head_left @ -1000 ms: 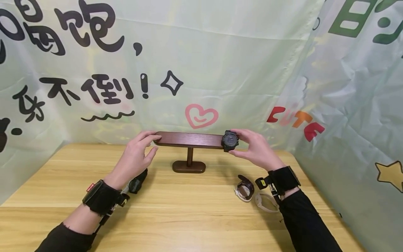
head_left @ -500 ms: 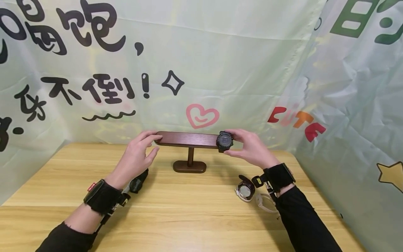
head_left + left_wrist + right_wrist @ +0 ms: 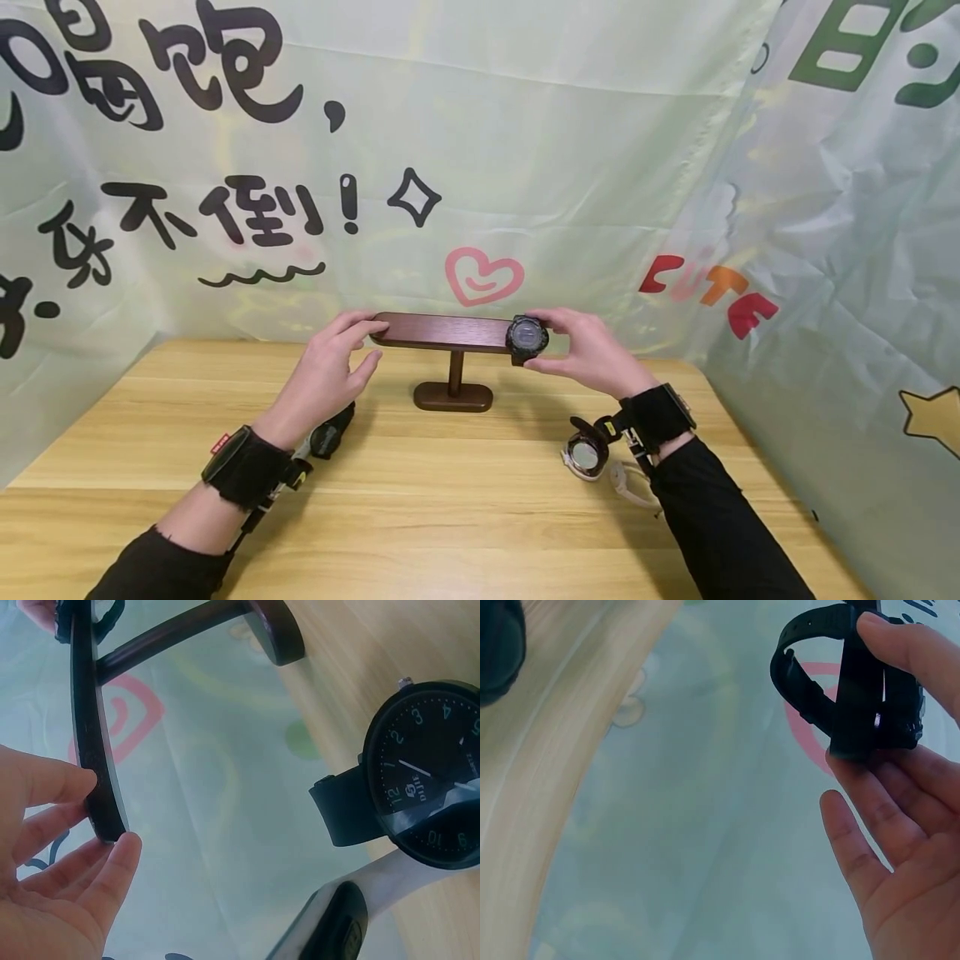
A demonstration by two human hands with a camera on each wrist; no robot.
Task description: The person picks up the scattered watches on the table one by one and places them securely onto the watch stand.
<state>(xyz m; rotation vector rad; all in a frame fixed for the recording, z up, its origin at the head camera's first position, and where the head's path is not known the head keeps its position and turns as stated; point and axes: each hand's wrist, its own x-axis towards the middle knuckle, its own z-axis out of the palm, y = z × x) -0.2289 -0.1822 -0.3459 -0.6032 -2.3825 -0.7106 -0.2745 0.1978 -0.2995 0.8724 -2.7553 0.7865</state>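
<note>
A dark wooden watch stand [image 3: 442, 331], a bar on a post and foot, stands near the table's back. My left hand [image 3: 330, 367] holds the bar's left end with its fingertips; in the left wrist view, fingers [image 3: 64, 784] lie on both sides of it. My right hand [image 3: 596, 354] pinches a black digital wristwatch [image 3: 527, 336] between thumb and fingers at the bar's right part. The right wrist view shows the watch's strap [image 3: 787, 671] looping around the bar, its dial turned away. Under my left wrist lies a black-dialled watch [image 3: 427, 772], partly hidden in the head view.
On the table's right lie a watch with a dark strap [image 3: 585, 454] and a white watch [image 3: 633, 483], partly covered by my right wrist gear. A printed cloth [image 3: 600, 167] hangs just behind the wooden table [image 3: 450, 517].
My right hand has slid the black digital watch leftward along the bar, from its right end inward. My left hand keeps its place on the other end.
</note>
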